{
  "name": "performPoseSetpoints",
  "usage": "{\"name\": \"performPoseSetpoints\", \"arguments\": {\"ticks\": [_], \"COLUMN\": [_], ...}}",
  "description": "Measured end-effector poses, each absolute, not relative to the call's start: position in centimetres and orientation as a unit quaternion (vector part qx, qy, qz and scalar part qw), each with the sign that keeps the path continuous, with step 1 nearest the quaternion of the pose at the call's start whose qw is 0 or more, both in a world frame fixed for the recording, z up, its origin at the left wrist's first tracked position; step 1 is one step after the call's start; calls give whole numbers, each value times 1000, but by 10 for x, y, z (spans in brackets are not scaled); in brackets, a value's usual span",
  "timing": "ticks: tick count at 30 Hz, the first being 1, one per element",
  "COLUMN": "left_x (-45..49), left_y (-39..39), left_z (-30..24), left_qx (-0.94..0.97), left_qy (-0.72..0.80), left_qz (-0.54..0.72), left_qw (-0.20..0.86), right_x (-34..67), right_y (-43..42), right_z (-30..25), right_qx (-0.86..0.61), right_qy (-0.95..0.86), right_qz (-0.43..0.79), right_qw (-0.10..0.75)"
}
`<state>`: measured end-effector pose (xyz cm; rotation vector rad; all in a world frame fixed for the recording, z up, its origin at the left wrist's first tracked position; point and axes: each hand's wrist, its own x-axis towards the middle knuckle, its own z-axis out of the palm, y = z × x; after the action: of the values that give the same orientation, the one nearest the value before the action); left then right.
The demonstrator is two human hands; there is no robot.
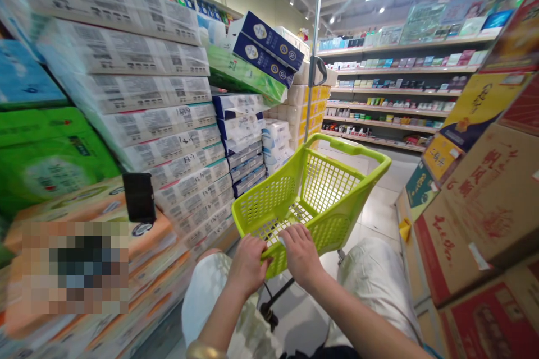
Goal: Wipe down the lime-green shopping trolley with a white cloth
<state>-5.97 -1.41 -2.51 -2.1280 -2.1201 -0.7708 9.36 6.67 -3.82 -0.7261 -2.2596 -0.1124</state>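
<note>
A lime-green plastic shopping cart (337, 227) with a lattice basket stands right in front of my knees, and the visible part of its basket holds no goods. My left hand (247, 262) is closed around the near rim of the basket, left of its middle. To the right, my right hand (301, 251) curls its fingers over the same rim. A small white bit shows by the right fingertips; I cannot tell whether it is held. At the far end of the basket is the raised green handle (351, 148). One black caster (268, 314) shows beneath.
Tall stacks of wrapped white packs (168, 134) rise on the left. A black phone-like object (138, 197) rests on orange packs (162, 235). Cardboard boxes (484, 190) line the right side. A metal pole (312, 67) stands behind the cart, before stocked shelves (379, 95).
</note>
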Motion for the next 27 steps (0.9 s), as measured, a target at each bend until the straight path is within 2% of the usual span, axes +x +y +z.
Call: {"name": "performPoseSetpoints", "arguments": {"ticks": [4,8,15,22,27], "left_x": [-42,-33,-25,-27,-26], "left_y": [-20,-24,-23,-23,-22], "left_z": [-35,-38,-36,-38,-37], "left_qx": [-646,-655,-638,-646,-637], "left_qy": [-710,-705,-715,-707,-718], "left_qz": [-265,-254,-251,-242,-239], "left_qw": [90,98,135,155,149], "right_x": [93,112,120,102,134], "right_y": [63,78,82,60,100], "right_z": [-39,-39,-39,-39,-30], "right_qx": [-252,-230,-325,-246,-333], "right_qy": [-890,-893,-855,-897,-869], "right_qz": [-44,-54,-64,-21,-49], "right_qw": [377,383,399,368,363]}}
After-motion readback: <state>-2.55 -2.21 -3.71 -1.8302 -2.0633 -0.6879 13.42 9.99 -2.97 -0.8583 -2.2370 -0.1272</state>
